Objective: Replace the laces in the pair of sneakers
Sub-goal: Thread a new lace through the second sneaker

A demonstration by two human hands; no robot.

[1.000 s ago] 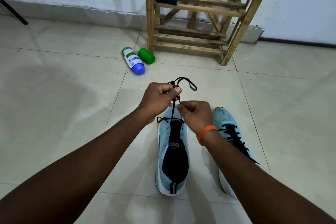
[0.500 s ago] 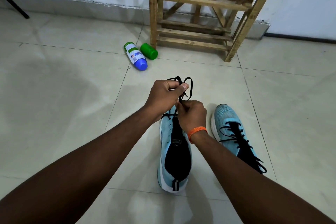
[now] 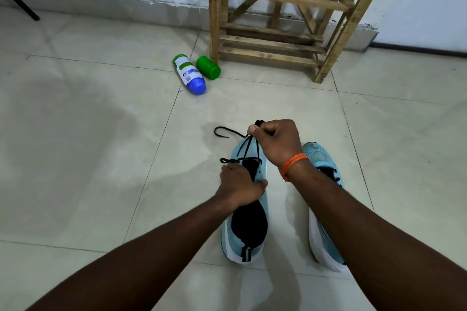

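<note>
Roughly half done at best. The near sneaker, gripped under the left hand, is laced through 1 bottom row only, with its upper eyelets bare. The second sneaker, under the right forearm, shows black lacing; old or new, cannot tell. The right hand, beyond the left, pinches 2 taut strands of black lace.

left sneaker beside right sneaker | bottle behind | rack beyond

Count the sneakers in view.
2. The left sneaker is held by the left hand, its black lace pinched by the right hand; the right sneaker sits beside it, partly hidden behind the right forearm.
</note>
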